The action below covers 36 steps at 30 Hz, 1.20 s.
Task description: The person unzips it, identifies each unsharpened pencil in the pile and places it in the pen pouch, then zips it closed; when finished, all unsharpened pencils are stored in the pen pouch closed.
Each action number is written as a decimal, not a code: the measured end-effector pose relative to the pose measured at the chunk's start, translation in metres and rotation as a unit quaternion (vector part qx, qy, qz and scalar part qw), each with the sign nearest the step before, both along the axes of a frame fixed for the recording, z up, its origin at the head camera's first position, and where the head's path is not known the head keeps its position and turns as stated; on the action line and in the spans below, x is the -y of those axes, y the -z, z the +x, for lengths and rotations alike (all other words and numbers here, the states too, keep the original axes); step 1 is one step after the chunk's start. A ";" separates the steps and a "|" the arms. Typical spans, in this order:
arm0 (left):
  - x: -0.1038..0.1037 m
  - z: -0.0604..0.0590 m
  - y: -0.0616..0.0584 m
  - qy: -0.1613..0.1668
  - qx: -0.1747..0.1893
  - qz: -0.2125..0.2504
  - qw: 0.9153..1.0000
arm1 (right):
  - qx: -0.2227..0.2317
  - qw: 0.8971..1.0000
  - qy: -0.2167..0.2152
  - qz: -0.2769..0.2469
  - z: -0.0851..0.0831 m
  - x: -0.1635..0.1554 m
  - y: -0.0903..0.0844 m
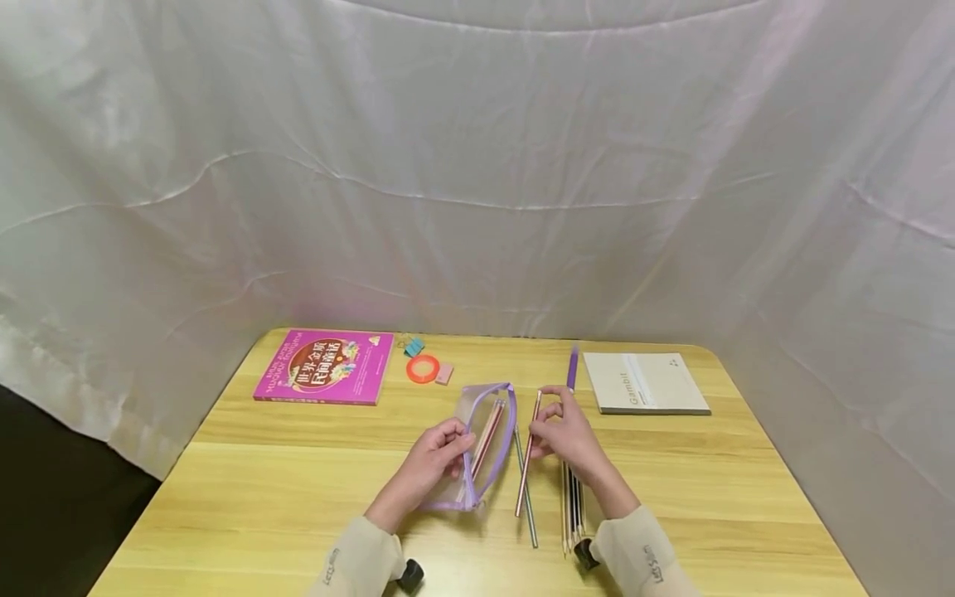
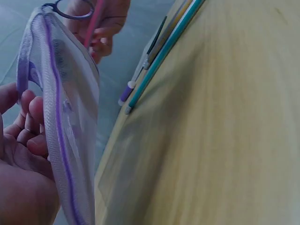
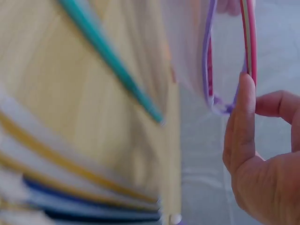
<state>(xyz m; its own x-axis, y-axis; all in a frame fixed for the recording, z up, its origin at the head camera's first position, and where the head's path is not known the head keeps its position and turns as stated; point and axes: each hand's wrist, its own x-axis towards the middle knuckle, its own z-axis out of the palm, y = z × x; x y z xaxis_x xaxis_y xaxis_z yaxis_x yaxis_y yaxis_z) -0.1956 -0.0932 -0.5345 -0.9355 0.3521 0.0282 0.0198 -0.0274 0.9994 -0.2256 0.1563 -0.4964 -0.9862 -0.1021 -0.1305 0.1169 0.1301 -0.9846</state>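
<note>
My left hand (image 1: pixel 440 448) grips the purple-trimmed rim of a see-through mesh pencil case (image 1: pixel 511 431), whose mouth gapes toward the right. Inside the case several pencils (image 1: pixel 488 435) lean together. Between thumb and fingers, my right hand (image 1: pixel 569 431) pinches a red striped pencil (image 1: pixel 528 464) just beside that mouth. In the right wrist view the red pencil (image 3: pixel 251 37) stands upright, overlapping the purple rim (image 3: pixel 207 61). A teal pencil (image 1: pixel 530 514) lies on the table below it. Under my right wrist lie several more pencils (image 1: pixel 573 514) in a row.
A purple pen (image 1: pixel 573 369) lies beyond my right hand, near a beige notebook (image 1: pixel 645 383). Toward the back left are a pink book (image 1: pixel 328 366), an orange tape ring (image 1: pixel 422 369), a pink eraser (image 1: pixel 443 374) and a teal binder clip (image 1: pixel 414 347). Grey curtains (image 1: pixel 477 249) surround the wooden table (image 1: pixel 283 489).
</note>
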 end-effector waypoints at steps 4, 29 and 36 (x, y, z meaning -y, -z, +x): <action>0.001 -0.001 -0.002 0.000 0.011 0.021 1.000 | -0.007 0.999 0.022 -0.043 0.000 0.007 -0.009; 0.000 0.007 -0.005 0.010 0.005 0.084 0.996 | -0.049 0.997 0.048 -0.022 0.014 0.049 -0.014; 0.001 0.006 -0.002 0.010 -0.005 0.072 0.997 | -0.051 0.998 0.041 0.015 0.019 0.055 -0.010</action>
<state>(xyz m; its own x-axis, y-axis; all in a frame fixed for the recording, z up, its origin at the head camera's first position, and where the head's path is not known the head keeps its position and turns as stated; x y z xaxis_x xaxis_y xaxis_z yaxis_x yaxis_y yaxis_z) -0.1896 -0.0941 -0.5322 -0.9275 0.3629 0.0900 0.0286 -0.1712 0.9848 -0.2069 0.1012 -0.4863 -0.9993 -0.0188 -0.0315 0.0282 0.1534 -0.9878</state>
